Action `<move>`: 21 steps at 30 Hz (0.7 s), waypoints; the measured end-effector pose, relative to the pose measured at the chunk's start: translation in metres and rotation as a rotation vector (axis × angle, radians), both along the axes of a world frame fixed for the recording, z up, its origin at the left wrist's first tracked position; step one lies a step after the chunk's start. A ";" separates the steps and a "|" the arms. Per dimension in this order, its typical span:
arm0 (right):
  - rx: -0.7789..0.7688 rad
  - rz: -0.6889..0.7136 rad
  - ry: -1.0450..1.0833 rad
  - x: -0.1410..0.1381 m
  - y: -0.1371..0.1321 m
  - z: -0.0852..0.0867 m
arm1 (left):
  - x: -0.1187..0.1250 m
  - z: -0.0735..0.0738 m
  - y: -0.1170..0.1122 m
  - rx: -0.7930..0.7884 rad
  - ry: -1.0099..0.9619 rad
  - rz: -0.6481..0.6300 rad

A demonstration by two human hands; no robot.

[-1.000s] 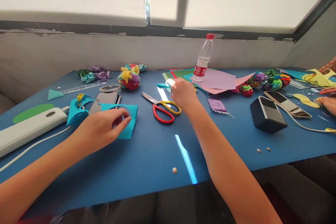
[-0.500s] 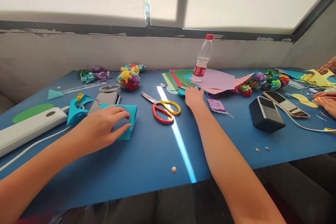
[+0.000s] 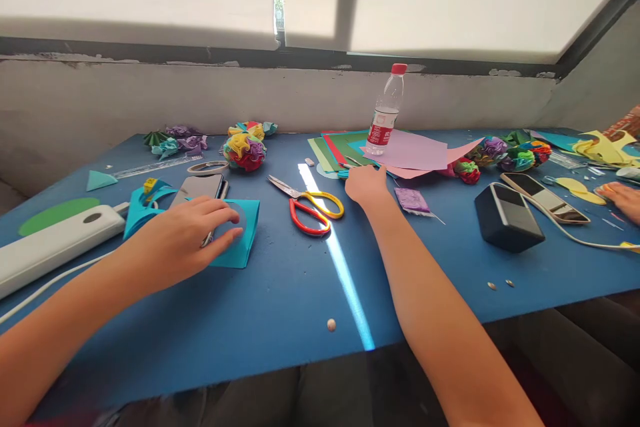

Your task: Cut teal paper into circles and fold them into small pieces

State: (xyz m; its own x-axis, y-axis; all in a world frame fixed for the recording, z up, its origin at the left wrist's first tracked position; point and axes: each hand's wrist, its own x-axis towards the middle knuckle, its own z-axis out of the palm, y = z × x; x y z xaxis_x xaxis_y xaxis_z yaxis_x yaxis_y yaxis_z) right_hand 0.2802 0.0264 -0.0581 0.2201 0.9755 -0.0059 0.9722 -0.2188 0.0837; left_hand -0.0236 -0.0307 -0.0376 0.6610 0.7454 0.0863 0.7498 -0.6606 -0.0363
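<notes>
My left hand (image 3: pixel 187 233) rests over a folded teal sheet of paper (image 3: pixel 249 240), thumb and fingers apart, gripping nothing. A pale round patch shows on the paper by the fingertips. Just behind that hand lies a phone (image 3: pixel 199 188). My right hand (image 3: pixel 367 185) reaches to the near edge of a stack of coloured paper (image 3: pixel 345 141). Its fingers curl downward and their tips are hidden; small teal pieces and a thin pointed tool show beside them. Between my hands lie scissors (image 3: pixel 305 205) with one red and one yellow handle loop, blades parted.
A water bottle (image 3: pixel 385 113) stands on the paper stack. Crumpled-paper balls (image 3: pixel 245 151), a tape roll (image 3: pixel 207 167) and a white power strip (image 3: pixel 60 245) are to the left. Rightward are a purple packet (image 3: pixel 413 200), a black box (image 3: pixel 509 217), a phone (image 3: pixel 545 198) and another person's hand (image 3: pixel 623 199).
My right hand has shifted slightly left at the paper stack. My left hand has slid a little left and down over the teal paper. The other person's hand has moved right.
</notes>
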 end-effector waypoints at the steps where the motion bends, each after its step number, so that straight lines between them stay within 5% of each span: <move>1: -0.021 -0.015 0.004 -0.001 0.000 -0.002 | 0.000 0.000 0.000 -0.005 -0.001 -0.004; 14: -0.004 -0.030 0.056 -0.001 0.005 -0.014 | -0.006 0.004 0.007 0.143 0.058 0.015; 21: 0.175 0.310 0.155 -0.050 -0.028 0.016 | -0.005 0.000 0.005 0.140 0.067 -0.027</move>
State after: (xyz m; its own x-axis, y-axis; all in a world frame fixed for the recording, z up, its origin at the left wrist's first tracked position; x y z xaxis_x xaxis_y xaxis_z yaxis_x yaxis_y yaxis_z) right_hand 0.2300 -0.0020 -0.0423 -0.0757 0.9847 0.1566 0.9926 0.0894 -0.0821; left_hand -0.0287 -0.0252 -0.0381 0.6886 0.7107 0.1438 0.7244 -0.6657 -0.1788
